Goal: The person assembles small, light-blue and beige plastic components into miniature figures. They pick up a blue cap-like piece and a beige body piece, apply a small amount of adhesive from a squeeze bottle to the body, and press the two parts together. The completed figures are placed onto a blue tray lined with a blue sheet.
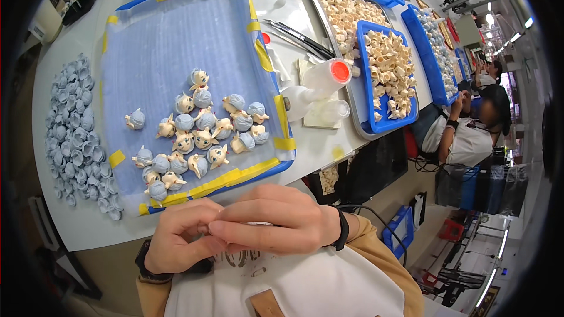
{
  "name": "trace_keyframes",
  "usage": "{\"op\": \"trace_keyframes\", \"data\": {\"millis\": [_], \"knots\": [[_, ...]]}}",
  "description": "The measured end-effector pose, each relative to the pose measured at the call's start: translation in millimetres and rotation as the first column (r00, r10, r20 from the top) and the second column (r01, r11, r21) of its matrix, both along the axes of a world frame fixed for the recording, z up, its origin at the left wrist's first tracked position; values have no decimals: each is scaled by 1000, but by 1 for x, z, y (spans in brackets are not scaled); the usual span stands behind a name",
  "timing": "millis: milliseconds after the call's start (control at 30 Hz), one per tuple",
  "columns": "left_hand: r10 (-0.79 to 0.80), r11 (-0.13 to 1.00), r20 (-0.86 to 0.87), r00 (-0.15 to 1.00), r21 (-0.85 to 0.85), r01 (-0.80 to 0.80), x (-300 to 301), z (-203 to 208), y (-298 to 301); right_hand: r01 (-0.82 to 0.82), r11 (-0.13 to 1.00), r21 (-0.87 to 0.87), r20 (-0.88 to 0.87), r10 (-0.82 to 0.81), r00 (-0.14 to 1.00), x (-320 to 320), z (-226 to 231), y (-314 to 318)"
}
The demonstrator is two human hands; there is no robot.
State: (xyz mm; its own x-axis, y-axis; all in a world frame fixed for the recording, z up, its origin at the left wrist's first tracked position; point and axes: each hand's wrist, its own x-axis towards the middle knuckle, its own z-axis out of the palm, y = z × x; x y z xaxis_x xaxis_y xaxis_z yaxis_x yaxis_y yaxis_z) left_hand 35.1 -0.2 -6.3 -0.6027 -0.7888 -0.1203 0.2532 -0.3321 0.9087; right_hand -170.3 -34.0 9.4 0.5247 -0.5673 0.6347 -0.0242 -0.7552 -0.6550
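My left hand (181,238) and my right hand (282,220) meet in front of my apron, just off the table's near edge. Both are closed, fingertips pressed together around something small that the fingers hide. Beyond them lies a blue tray lined with a pale sheet (176,35), its edges taped in yellow. Small doll heads (204,138) with cream faces and light blue hair are grouped on its nearer half. One doll head (134,119) sits apart at the left. Left of the tray is a heap of loose light blue hair shells (76,141).
Right of the tray stand a clear bottle (298,103), a red-topped container (332,73) and tweezers-like tools (299,38). A blue bin of cream parts (390,70) overlaps a metal tray of more parts (346,12). Another person (470,135) sits farther right.
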Motion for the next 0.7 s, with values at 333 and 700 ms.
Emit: {"op": "trace_keyframes", "data": {"millis": [333, 700], "knots": [[153, 980, -85, 985, 139, -140, -3, 11, 5, 696, 710, -107, -496, -645, 582, -103, 36, -31], [203, 976, -93, 975, 103, -193, -3, 7, 3, 654, 730, -199, -575, -628, 525, -112, 17, -48]]}}
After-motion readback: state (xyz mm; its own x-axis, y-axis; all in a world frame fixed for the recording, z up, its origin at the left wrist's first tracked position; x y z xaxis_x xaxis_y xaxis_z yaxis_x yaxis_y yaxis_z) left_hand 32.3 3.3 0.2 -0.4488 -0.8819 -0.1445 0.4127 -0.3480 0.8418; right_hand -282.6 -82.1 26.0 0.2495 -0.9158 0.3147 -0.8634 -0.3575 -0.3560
